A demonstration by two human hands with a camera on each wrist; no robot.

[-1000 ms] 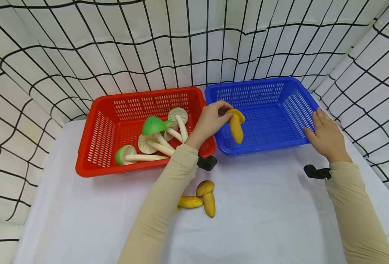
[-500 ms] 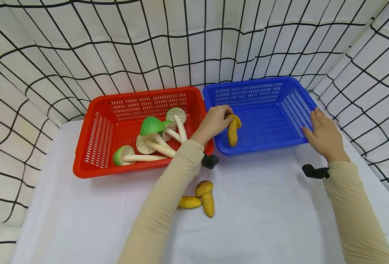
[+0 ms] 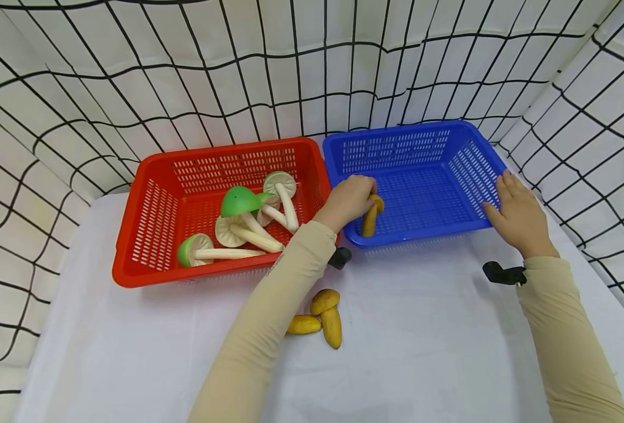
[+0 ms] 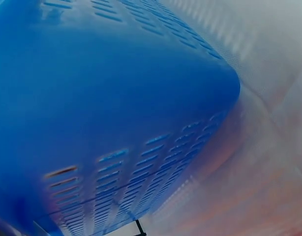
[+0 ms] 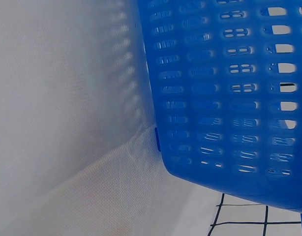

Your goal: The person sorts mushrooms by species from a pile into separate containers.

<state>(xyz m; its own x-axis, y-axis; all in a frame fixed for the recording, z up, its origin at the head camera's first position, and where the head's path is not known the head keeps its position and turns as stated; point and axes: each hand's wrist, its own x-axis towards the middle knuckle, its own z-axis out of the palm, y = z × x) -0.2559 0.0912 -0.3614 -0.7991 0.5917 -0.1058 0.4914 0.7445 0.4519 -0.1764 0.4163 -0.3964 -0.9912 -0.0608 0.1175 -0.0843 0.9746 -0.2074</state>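
Note:
In the head view my left hand (image 3: 350, 200) reaches over the left end of the blue basket (image 3: 412, 238). It holds a yellow toy mushroom (image 3: 369, 222) by the cap, the stem pointing down inside the basket. My right hand (image 3: 520, 217) lies with straight fingers on the basket's right rim. The left wrist view is filled by the outer corner of the blue basket (image 4: 116, 83). The basket's slotted wall (image 5: 205, 108) fills much of the right wrist view. Neither hand shows in the wrist views.
A red basket (image 3: 127, 235) with several green-capped mushrooms (image 3: 240, 202) stands left of the blue one. On the white cloth (image 3: 407, 352) lie a yellow mushroom (image 3: 331, 320) and another yellow piece (image 3: 304, 324), partly behind my left sleeve. A black grid net (image 3: 296, 59) borders the table.
My left hand has lowered the yellow mushroom into the left end of the blue basket. The right hand stays on the rim. The view has shifted slightly.

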